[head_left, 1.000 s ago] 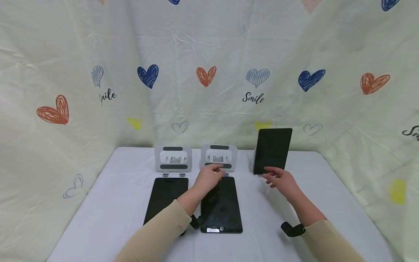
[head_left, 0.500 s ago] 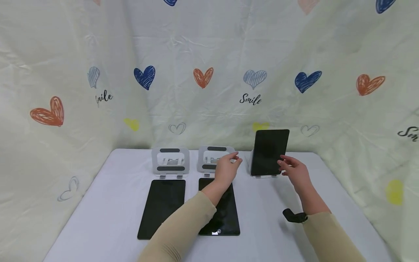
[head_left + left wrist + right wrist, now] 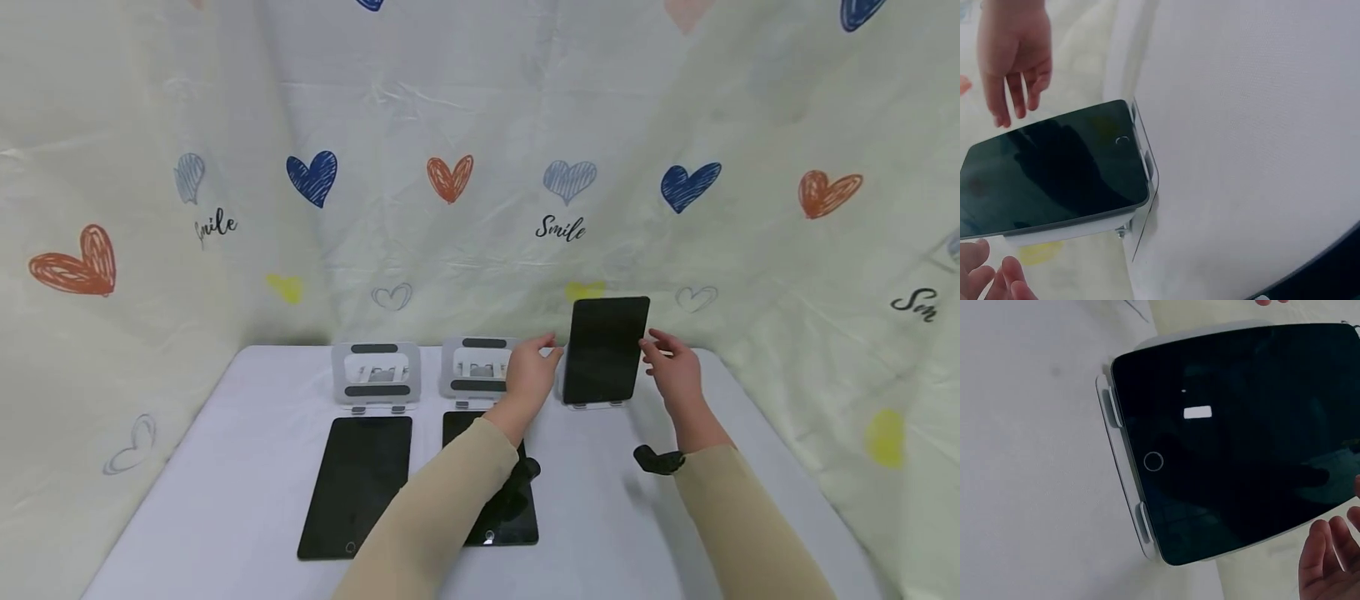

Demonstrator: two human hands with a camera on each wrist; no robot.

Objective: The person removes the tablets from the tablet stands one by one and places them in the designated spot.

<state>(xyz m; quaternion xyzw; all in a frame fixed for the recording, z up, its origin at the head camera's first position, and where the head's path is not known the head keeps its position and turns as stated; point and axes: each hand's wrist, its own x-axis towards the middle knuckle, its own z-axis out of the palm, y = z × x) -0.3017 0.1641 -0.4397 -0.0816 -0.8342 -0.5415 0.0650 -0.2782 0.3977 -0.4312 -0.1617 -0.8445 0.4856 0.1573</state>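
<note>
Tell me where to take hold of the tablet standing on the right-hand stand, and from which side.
Take the upright tablet by its two long side edges, one hand from each side, left hand and right hand. It leans back on the stand, whose lip holds the bottom edge, so the sides are likely the freest parts to grip.

The word "Smile" is showing in black script on the heart-print backdrop (image 3: pixel 480 125), at centre frame and at middle left; a cut-off "Sm" is peeking in at the right edge.
</note>
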